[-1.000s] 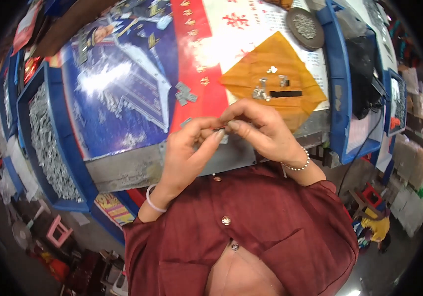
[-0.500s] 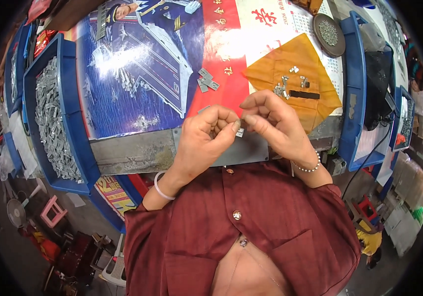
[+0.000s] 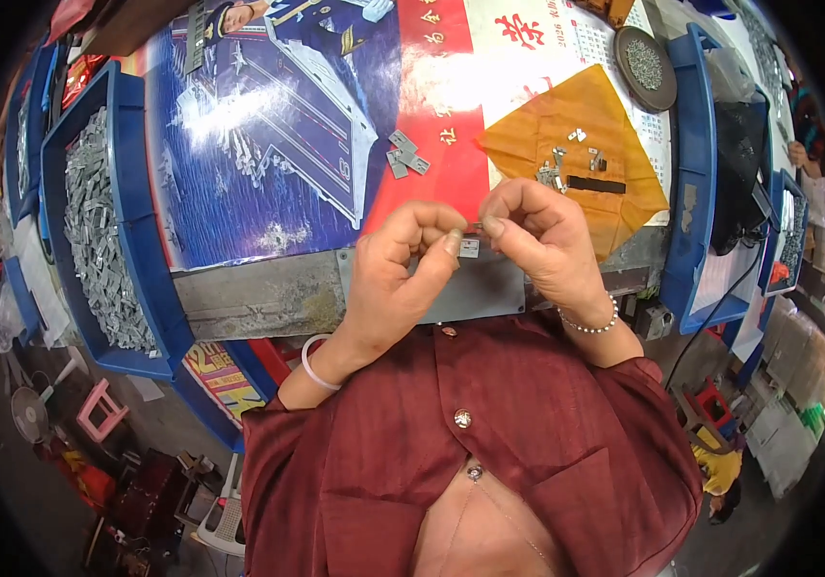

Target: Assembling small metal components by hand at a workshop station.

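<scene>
Left hand (image 3: pixel 395 264) and right hand (image 3: pixel 549 236) pinch thumb-to-forefinger on a tiny dark piece (image 3: pixel 476 228) between them, seemingly mid-job, loose silver metal bits (image 3: pixel 549 178) on square amber sheet (image 3: pixel 571 111) apparently unused, finished count unclear.

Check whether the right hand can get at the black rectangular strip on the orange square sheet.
Likely yes: the black rectangular strip lies uncovered on the orange square sheet, close beyond the right hand, nothing visibly blocking, though its fingertips look busy.
</scene>
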